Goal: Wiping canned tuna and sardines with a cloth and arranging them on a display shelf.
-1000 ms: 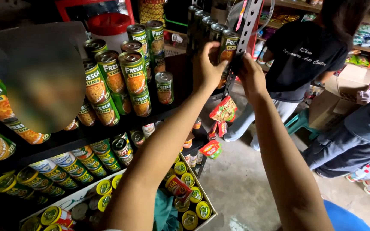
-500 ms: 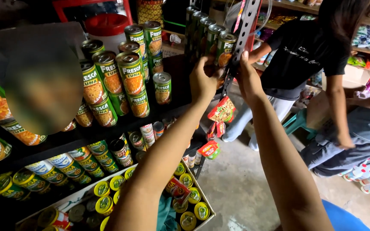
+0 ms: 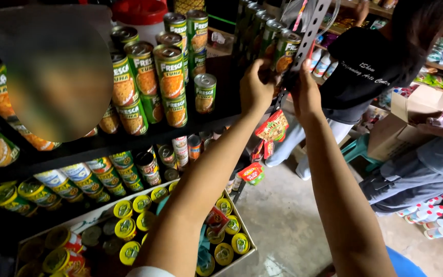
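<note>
My left hand (image 3: 255,84) reaches up to the top shelf and grips the lower part of a green tuna can (image 3: 286,54), the front can of a row running back along the shelf. My right hand (image 3: 306,92) is pressed against the same can from the right, beside a perforated metal upright (image 3: 311,25). Its fingers are hidden behind the upright and the can. Both forearms stretch up from the bottom of the view.
Stacked green tuna cans (image 3: 169,72) fill the dark shelf (image 3: 129,146); more cans lie below. A cardboard box (image 3: 247,233) of yellow-lidded cans sits on the floor. Red sachets (image 3: 273,125) hang under my hands. A person in a black shirt (image 3: 370,66) and another in grey (image 3: 426,164) are at the right.
My hands have stayed on the front can by the upright, shifting only slightly. The person in the black shirt has moved at the right.
</note>
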